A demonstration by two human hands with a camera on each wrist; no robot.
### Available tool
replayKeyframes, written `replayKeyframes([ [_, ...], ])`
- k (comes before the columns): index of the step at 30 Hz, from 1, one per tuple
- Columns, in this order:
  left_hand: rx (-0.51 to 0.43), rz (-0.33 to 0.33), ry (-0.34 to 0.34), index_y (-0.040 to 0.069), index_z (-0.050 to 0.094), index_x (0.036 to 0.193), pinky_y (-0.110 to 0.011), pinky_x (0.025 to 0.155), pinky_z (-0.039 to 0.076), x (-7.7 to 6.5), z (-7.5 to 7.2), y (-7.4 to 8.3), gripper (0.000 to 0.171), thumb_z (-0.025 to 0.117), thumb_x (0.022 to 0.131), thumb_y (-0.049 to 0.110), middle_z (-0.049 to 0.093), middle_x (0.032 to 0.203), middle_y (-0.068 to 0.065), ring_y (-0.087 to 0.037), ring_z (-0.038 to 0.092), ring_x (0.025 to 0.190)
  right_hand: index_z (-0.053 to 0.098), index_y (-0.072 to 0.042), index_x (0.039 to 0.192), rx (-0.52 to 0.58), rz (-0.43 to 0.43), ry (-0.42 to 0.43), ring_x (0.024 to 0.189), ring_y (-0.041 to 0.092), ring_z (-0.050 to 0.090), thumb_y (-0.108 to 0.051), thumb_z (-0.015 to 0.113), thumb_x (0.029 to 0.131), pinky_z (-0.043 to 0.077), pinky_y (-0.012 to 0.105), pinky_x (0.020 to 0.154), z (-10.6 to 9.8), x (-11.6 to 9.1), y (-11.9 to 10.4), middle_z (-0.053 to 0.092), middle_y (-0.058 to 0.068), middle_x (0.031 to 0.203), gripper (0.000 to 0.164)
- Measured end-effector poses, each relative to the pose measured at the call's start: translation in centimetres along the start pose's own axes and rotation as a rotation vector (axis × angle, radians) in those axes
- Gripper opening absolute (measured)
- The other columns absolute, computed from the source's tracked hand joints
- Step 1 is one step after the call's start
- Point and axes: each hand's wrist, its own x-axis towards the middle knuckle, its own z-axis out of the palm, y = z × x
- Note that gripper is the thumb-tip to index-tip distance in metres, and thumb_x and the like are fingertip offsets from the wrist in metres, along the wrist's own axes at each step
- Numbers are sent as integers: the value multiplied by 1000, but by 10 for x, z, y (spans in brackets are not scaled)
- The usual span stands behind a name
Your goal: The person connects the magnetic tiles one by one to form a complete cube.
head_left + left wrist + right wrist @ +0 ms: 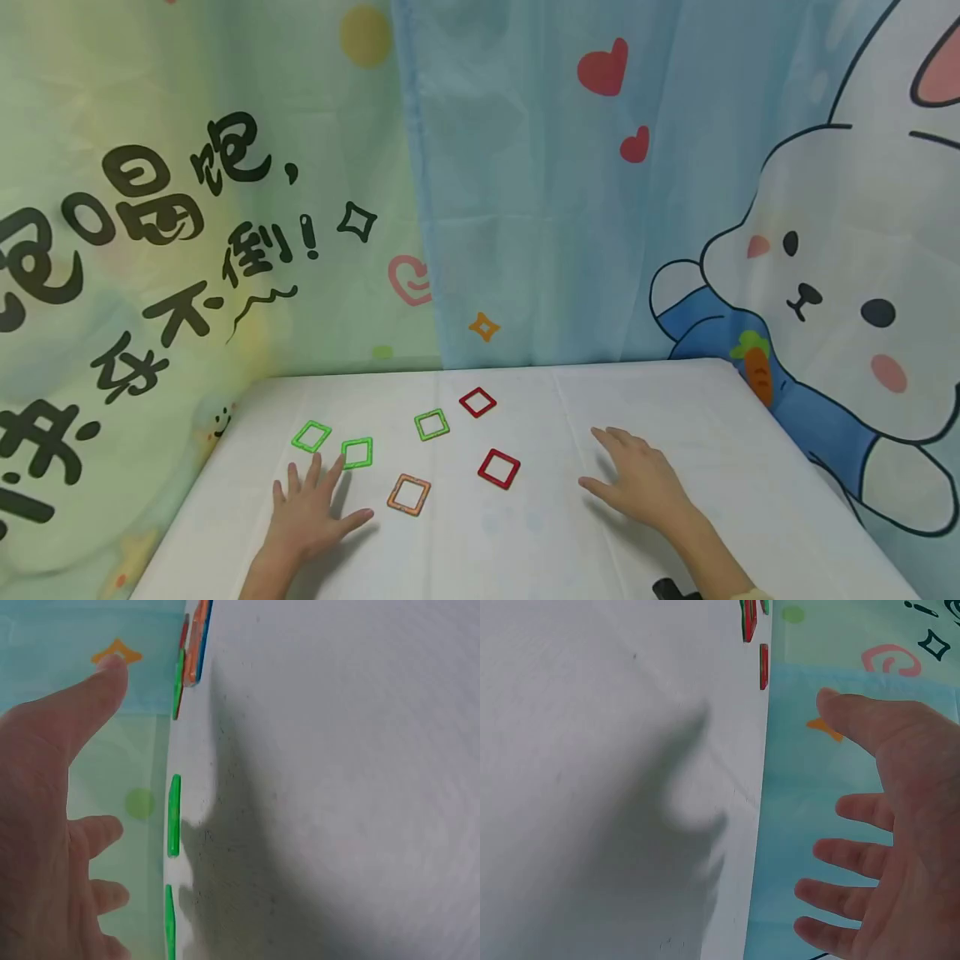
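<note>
Several flat square frames lie apart from each other on the white table. On the left are a green frame and a second green frame; a third green frame lies farther right. An orange frame is nearest the front. A dark red frame lies at the back and another red frame in front of it. My left hand, fingers spread, hovers just in front of the two left green frames, holding nothing. My right hand hovers over the table right of the red frames, fingers extended and holding nothing.
The white table ends at a printed curtain behind it. A small black object shows at the bottom edge beside the right forearm. Both hands cast shadows on the tabletop.
</note>
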Motion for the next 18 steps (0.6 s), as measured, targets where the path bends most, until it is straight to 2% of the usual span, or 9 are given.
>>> replayKeyframes([
  [6,-75,20,-14,10,41,148,-75,100,12,3,2,2,95,62,78,71,28,150,-30,-63,14,132,58,-1,129,41,-34,40,112,43,54,-38,75,83,43,60,88,6,5,-8,58,22,125,62],
  [12,-102,70,31,13,45,145,-71,103,15,11,3,9,90,65,77,69,35,149,-26,-60,16,134,61,-2,124,90,-23,28,113,40,55,-35,75,83,42,59,89,15,7,-17,60,18,121,54],
  [18,-116,111,75,10,51,140,-71,102,20,13,0,16,83,70,78,61,40,145,-25,-62,24,130,62,-5,123,155,11,13,114,37,55,-34,76,83,41,58,92,24,8,-28,61,15,121,52],
])
